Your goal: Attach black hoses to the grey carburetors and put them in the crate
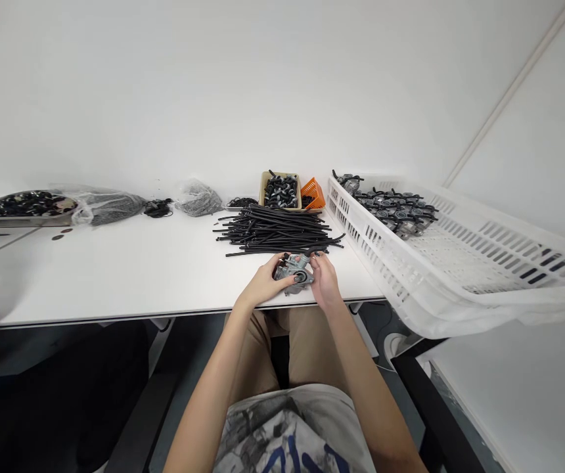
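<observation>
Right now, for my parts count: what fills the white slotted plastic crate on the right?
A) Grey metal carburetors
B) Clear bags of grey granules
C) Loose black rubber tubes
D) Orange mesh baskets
A. Grey metal carburetors lie heaped inside the white slotted plastic crate, towards its far end.

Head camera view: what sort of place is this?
Probably a small-parts assembly bench, perhaps for engine fuel parts. It shows a carburetor in hand, a white plastic crate of more carburetors, and a pile of black rubber hoses.
</observation>
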### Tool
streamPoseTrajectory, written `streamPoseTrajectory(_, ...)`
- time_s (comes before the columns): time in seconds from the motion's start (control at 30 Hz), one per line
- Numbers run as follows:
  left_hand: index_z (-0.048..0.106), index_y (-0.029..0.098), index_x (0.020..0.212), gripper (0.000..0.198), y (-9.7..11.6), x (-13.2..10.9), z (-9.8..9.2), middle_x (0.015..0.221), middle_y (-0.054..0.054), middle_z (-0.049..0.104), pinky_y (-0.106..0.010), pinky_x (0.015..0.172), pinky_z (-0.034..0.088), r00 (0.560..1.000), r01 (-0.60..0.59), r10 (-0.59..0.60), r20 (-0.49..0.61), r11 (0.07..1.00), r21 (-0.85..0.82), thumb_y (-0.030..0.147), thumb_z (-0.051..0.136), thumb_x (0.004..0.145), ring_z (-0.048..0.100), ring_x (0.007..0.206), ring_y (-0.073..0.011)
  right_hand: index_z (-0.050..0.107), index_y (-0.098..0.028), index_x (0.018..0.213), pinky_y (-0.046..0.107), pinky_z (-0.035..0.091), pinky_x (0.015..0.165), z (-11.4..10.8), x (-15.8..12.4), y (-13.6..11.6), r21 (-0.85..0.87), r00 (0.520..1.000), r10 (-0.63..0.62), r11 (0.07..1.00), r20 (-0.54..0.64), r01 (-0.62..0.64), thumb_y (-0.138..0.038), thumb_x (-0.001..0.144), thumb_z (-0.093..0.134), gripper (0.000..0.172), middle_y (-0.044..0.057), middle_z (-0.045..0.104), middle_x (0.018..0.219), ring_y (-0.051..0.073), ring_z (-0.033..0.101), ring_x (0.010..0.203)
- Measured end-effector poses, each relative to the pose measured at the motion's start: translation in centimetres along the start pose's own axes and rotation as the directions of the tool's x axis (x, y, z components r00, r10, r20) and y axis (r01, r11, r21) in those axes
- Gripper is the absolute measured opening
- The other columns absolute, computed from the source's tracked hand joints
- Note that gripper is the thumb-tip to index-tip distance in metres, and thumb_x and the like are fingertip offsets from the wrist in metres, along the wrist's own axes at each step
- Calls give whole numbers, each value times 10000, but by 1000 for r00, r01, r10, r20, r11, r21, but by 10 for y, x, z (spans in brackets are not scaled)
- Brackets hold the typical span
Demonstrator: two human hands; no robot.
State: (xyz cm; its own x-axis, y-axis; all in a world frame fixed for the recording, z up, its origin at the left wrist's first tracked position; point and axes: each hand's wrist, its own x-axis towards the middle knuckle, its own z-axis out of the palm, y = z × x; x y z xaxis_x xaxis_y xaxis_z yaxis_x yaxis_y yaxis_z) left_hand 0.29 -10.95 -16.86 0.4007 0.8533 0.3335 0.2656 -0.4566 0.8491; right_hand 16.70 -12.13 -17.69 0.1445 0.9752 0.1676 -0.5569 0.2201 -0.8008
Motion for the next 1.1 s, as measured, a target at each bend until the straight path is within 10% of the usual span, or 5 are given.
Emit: streamPoseTrajectory(1.1, 516, 202, 1323, 644, -1, -1, 0, 1337, -90, 603, -399, 1089, 403, 1000, 8, -8, 2, 1000, 8, 407, 717, 747, 556, 1235, -259, 613, -230, 840, 302, 516, 748, 2, -2, -2, -35, 1000, 7, 999, -24, -7, -418, 742, 676, 221, 12, 712, 891, 202, 652, 916)
